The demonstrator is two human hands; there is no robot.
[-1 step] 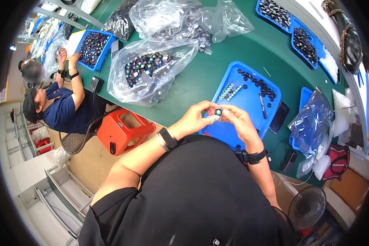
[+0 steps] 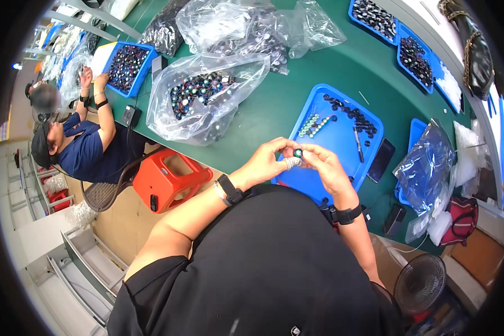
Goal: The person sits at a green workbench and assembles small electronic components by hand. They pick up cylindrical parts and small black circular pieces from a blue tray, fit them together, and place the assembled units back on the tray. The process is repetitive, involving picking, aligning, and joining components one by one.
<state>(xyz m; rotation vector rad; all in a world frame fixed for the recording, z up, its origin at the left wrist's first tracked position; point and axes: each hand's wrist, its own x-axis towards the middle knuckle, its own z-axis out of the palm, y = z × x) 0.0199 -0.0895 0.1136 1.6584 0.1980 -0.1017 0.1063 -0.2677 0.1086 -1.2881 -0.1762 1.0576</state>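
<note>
Bead (image 2: 298,153), dark, pinched in grip of left hand (image 2: 267,161) and right hand (image 2: 329,168), apparently for steadiness, by blue tray (image 2: 340,141).

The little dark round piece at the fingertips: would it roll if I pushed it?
The little dark round piece might roll, since its outline looks round. It's probably light, being tiny beside the left hand and right hand. Its shiny face could feel slippery.

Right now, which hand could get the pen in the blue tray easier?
Probably the right hand: it's nearer the pen, which lies toward the blue tray's right side. The left hand is farther away. Both hands are at a small dark round piece, though.
</note>
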